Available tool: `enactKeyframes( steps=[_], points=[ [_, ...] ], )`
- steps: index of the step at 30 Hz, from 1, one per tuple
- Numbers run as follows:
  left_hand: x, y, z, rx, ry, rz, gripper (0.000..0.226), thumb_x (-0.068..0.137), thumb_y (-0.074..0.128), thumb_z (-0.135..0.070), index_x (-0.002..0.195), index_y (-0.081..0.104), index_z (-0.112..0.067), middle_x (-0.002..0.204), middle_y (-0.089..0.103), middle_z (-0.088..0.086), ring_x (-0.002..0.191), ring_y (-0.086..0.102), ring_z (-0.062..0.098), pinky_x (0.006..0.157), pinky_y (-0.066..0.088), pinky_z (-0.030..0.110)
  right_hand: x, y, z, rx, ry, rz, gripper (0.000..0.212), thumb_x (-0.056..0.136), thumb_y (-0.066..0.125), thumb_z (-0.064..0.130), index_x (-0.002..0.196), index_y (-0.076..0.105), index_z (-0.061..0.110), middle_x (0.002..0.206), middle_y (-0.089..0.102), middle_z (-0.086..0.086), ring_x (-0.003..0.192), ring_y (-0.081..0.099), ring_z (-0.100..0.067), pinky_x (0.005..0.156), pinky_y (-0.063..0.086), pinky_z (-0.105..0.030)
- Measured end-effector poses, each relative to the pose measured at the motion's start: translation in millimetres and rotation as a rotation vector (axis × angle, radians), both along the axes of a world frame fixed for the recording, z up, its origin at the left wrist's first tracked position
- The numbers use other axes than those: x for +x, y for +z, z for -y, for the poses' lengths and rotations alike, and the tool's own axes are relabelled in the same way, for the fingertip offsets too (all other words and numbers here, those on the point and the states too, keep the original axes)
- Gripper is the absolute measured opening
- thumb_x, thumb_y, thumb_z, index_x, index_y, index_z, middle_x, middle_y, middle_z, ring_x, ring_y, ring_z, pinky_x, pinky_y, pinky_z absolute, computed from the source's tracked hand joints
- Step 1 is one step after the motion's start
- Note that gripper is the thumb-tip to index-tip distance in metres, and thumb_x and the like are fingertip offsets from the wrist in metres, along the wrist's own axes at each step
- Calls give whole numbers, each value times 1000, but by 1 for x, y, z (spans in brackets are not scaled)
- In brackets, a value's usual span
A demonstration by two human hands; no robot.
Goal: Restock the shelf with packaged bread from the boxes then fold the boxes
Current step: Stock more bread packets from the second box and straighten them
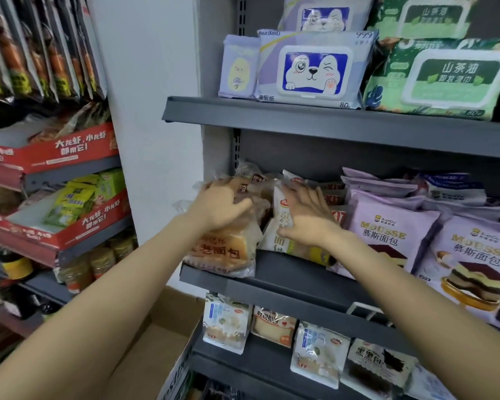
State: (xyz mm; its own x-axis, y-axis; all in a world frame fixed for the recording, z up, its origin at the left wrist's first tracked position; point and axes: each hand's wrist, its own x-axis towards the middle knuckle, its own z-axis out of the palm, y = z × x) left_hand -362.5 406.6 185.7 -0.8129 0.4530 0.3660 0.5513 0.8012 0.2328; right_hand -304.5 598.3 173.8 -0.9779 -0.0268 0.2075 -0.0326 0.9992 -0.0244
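Both my hands are at the left end of the middle grey shelf (pixel 274 277). My left hand (pixel 218 206) presses down on a stack of clear-wrapped brown bread loaves (pixel 223 254), fingers curled over the top pack. My right hand (pixel 303 217) lies flat with fingers spread against a white bread packet (pixel 280 210) standing beside that stack. An open cardboard box (pixel 153 350) sits on the floor below my left forearm; its inside is mostly hidden by my arm.
Purple mousse bread bags (pixel 387 229) fill the shelf to the right. Wet-wipe packs (pixel 309 70) sit on the shelf above. Small bread packets (pixel 227 321) stand on the shelf below. A second rack with red trays (pixel 55 151) and snack bags stands at left.
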Motion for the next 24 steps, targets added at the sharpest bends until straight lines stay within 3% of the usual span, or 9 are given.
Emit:
enactKeyframes(
  steps=[2, 5, 9, 12, 15, 18, 20, 22, 24],
  points=[
    [5, -8, 26, -94, 51, -82, 100, 59, 20, -86, 141, 38, -30, 150, 35, 4, 141, 25, 24, 115, 18, 47, -1, 6, 14, -58, 125, -89, 77, 88, 53, 39, 151, 12, 25, 158, 14, -3, 145, 10, -26, 119, 8, -40],
    [9, -20, 61, -179, 92, 86, 123, 38, 36, -98, 146, 14, -43, 159, 2, 10, 147, -6, 28, 114, 1, 57, -7, 10, 40, 31, 151, -130, 53, 97, 39, 40, 146, 29, 26, 152, 33, -4, 141, 24, -25, 118, 10, -40],
    [7, -28, 77, -63, 2, 353, 131, 26, 57, -93, 142, 12, -52, 157, -2, 17, 146, -6, 34, 117, 13, 55, -25, 19, 61, 68, 96, 4, 40, 101, 30, 36, 130, 51, 20, 137, 51, -7, 127, 45, -26, 107, 29, -35],
    [12, -35, 61, 61, -130, 359, 118, 42, 74, -70, 144, 24, -38, 150, 14, 8, 145, 3, 29, 118, 17, 40, -44, 23, 72, 10, 54, 61, 31, 99, 38, 27, 116, 60, 16, 121, 60, -7, 108, 57, -27, 85, 43, -32],
    [14, -37, 46, 26, -78, 277, 108, 54, 81, -61, 144, 26, -34, 149, 13, 12, 142, 17, 35, 116, 22, 42, -55, 17, 75, -19, 38, 87, 28, 98, 38, 21, 114, 62, 19, 121, 60, -6, 102, 57, -25, 81, 45, -31],
    [12, -30, 50, -139, 47, 274, 103, 53, 62, -81, 142, 23, -45, 155, 10, 10, 142, 17, 34, 114, 16, 54, -54, 17, 67, -70, 57, 66, 29, 98, 39, 28, 113, 64, 26, 138, 48, -5, 124, 46, -27, 101, 39, -35],
    [12, -19, 51, -76, 70, 281, 94, 56, 36, -90, 139, 32, -46, 157, 15, 7, 146, 10, 27, 115, 4, 57, -52, 26, 56, -67, 43, -55, 34, 98, 38, 31, 116, 64, 19, 140, 45, -9, 127, 42, -30, 103, 37, -38],
    [6, -7, 44, 48, 91, 166, 69, 81, 28, -75, 136, 42, -36, 154, 26, 3, 143, 19, 24, 116, 6, 54, -56, 37, 42, -124, 18, -131, 33, 98, 36, 27, 109, 64, 12, 127, 56, -13, 115, 53, -31, 88, 41, -35],
    [-7, 3, 34, 79, 99, 30, 46, 98, 28, -47, 135, 46, -27, 148, 37, 3, 136, 32, 25, 114, 19, 47, -66, 46, 27, -171, -13, -100, 30, 99, 35, 24, 104, 62, 11, 122, 60, -15, 110, 56, -32, 80, 38, -32]
  ],
)
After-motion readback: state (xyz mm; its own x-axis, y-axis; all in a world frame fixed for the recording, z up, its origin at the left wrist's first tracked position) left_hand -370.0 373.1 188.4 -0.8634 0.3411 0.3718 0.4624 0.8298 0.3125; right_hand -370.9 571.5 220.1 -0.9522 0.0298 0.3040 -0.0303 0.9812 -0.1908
